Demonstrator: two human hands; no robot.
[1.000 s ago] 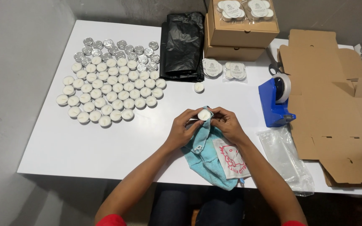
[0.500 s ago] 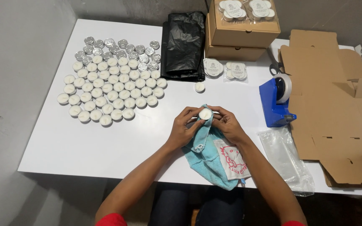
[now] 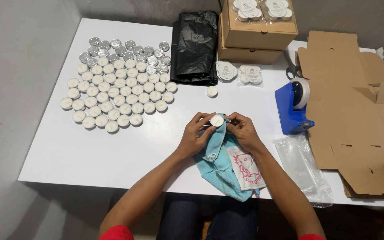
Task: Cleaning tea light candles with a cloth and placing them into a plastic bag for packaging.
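Bright even overhead light, sharp focus, soft shadows, no glare.

Blue tape dispenser, black bag, cardboard boxes

Head view, steeply down, tabletop

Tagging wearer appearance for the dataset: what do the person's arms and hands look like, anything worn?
Both forearms are bare from the frame's bottom edge up to the left hand and right hand. Red short sleeves show at both lower corners. No gloves; no rings, watch or bracelets visible. Dark trousers below the table edge.
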